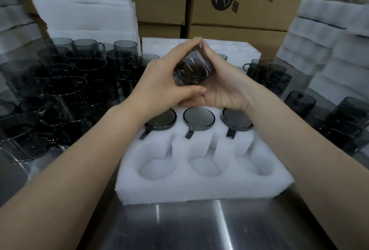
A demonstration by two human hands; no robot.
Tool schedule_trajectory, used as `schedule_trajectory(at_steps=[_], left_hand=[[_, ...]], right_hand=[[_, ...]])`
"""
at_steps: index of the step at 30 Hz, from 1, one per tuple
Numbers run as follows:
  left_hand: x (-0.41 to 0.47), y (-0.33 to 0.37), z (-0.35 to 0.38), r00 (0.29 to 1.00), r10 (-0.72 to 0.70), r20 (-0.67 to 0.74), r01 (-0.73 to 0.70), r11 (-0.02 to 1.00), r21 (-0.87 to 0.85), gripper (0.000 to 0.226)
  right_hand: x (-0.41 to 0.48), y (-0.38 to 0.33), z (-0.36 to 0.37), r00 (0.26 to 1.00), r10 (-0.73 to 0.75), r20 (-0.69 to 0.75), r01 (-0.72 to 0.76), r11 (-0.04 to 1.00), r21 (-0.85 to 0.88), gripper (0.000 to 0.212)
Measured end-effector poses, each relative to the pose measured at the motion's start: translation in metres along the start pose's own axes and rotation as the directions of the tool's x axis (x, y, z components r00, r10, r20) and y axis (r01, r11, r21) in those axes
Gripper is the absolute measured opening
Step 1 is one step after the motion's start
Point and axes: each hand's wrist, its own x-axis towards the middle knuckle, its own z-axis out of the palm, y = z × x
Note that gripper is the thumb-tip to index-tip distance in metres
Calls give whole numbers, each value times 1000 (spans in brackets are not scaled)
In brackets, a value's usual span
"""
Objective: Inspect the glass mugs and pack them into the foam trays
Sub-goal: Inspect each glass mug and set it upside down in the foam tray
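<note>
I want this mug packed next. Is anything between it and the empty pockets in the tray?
Nothing visible. The left hand and right hand hold the mug up over the foam tray, toward its far part; the three near pockets lie open and empty.

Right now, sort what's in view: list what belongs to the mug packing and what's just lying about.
In the job: held mug, gripped by left hand and right hand; foam tray; three packed mugs, bottoms up; loose mugs at left.
Lying about: cardboard boxes; foam stacks; steel table.

Single head view, looking forward and down, close over foam tray [199,185] on steel table [179,227]
</note>
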Motion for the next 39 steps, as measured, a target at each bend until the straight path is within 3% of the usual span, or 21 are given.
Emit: schedule_trajectory(at_steps=[2,7,11,17,20,24,26,29,34,39], left_hand=[[1,2,-1,1000,-10,-7,11,999,41,83],[4,9,2,989,-145,-34,149,978,146,78],[2,11,2,994,-70,-87,87,973,216,56],[2,11,2,997,19,-75,-6,986,166,59],[1,10,1,994,76,-77,-68,993,93,67],[1,12,0,997,49,-63,-54,996,-69,68],[4,16,-1,999,32,-44,-35,998,-57,68],[8,22,1,1000,-17,-23,17,1000,13,75],[12,22,9,991,-71,-110,81,992,92,78],[7,20,12,994,21,-103,-9,994,110,73]], right_hand=[[0,-1,1,1000,7,23,-7,1000,13,66],[4,2,4,945,-227,-234,200,970,-136,47],[5,2,6,907,-293,-304,234,948,-214,42],[1,-1,5,920,-234,-314,237,971,-29,36],[0,-3,2,960,-178,-217,195,979,63,45],[-4,-3,2,989,-43,139,13,977,211,56],[-4,-3,0,985,-38,167,3,979,202,58],[-3,-3,1,993,-59,103,35,976,216,56],[-1,-2,4,990,-134,-34,138,974,180,46],[0,-3,5,974,-166,-156,191,968,163,39]])
